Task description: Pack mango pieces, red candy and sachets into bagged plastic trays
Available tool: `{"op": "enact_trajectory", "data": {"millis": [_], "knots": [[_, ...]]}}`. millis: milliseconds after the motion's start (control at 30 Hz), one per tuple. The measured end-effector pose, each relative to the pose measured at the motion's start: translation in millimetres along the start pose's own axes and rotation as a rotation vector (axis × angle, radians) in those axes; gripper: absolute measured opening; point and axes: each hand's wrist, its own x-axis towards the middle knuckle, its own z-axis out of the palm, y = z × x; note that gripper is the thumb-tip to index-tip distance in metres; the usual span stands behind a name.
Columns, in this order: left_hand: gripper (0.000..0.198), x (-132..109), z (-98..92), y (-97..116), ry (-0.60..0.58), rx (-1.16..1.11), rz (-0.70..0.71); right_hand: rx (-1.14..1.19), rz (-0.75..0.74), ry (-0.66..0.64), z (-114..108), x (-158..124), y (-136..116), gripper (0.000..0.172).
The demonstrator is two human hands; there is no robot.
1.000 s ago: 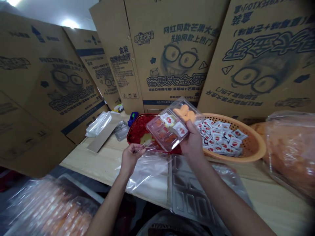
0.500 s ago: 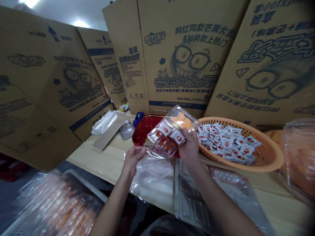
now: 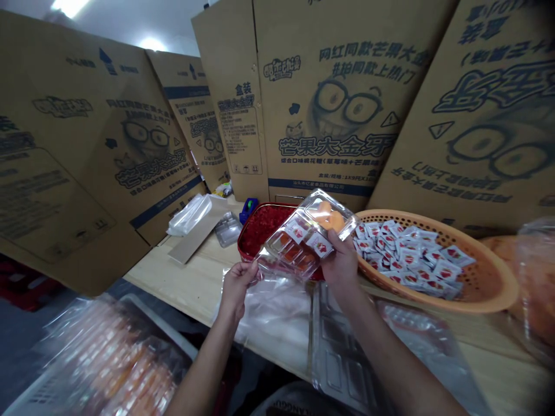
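My right hand (image 3: 341, 260) grips the right edge of a clear compartment tray (image 3: 342, 231), tilted in mid-air. The tray holds orange pieces (image 3: 328, 215) at its upper end, white sachets (image 3: 319, 245) in the middle and red contents (image 3: 295, 252) lower down. My left hand (image 3: 239, 283) pinches the edge of a clear plastic bag (image 3: 260, 270) at the tray's lower left end. Film seems to lie over that end; how far the tray sits inside it is hard to make out.
Behind the tray stands a red-rimmed container (image 3: 240, 245) of red bits. An orange basket (image 3: 505, 289) of sachets is at right. Clear bags (image 3: 277, 323) and empty trays (image 3: 342, 358) lie nearer me. A crate of filled packs (image 3: 130, 361) is lower left. Cardboard boxes (image 3: 329, 115) wall the back.
The clear film now appears to cover more of the tray's lower end. Both hands keep their grips. The whole view has shifted slightly.
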Motion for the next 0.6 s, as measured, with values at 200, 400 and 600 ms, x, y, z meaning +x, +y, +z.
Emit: {"op": "enact_trajectory", "data": {"millis": [200, 400, 600], "knots": [[0.031, -3, 1.7, 1, -0.003, 0.011, 0.041, -0.025, 0.161, -0.032, 2, -5, 1, 0.032], [0.04, -10, 4.4, 12, -0.251, 0.103, -0.033, -0.084, 0.246, -0.067, 7, -7, -6, 0.038], [0.035, -13, 7.6, 18, -0.238, 0.096, -0.12, -0.149, 0.364, -0.169, 11, -17, -6, 0.04]]}}
